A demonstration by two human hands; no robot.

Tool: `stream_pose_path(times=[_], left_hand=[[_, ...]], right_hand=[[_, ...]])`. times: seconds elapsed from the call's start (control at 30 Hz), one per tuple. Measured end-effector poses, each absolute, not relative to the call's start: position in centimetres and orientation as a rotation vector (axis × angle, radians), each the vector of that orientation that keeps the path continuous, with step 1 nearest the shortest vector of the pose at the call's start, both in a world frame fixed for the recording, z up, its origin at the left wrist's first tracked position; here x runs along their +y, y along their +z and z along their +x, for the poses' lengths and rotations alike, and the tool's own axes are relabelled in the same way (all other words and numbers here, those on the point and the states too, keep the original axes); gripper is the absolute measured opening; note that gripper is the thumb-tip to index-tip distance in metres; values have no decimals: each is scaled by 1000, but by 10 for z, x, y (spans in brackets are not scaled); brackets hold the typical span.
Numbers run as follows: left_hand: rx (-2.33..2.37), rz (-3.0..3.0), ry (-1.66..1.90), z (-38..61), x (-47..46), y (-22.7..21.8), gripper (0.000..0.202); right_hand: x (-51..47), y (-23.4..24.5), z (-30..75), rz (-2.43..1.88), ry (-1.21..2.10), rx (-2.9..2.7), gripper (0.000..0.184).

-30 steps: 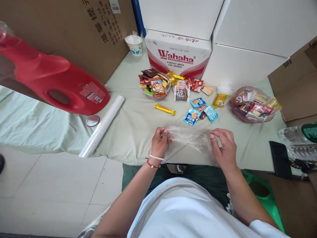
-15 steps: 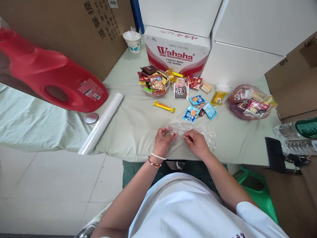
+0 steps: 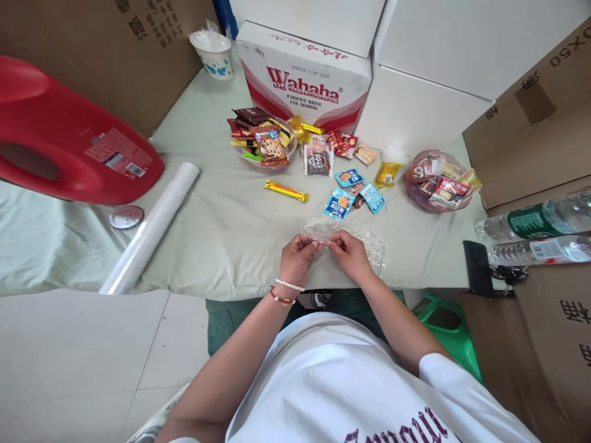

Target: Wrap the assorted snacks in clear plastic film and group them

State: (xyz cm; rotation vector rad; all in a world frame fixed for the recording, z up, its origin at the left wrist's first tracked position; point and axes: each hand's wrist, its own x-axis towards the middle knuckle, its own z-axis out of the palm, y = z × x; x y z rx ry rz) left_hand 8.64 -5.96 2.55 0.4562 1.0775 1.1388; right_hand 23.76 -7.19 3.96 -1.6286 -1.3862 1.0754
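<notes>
Partly btwn L hand (image 3: 298, 257), R hand (image 3: 349, 256) — plastic (image 3: 375, 247)

Left forearm (image 3: 249, 338) slants forward and inward, right forearm (image 3: 401, 314) mirrors it! Left grip (image 3: 298, 258) and right grip (image 3: 349, 254) nearly meet in front of the torso, each pinched tight, fingers bent, fingertips (image 3: 318, 245) just beside one another, wrists (image 3: 286, 296) low!
</notes>
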Motion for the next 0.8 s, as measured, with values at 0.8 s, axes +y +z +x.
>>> stream_pose_path(times=[0.8], left_hand=[[1170, 297, 1312, 80, -58, 42, 36]], right_hand=[[-77, 62, 240, -1604, 751, -1176, 30]])
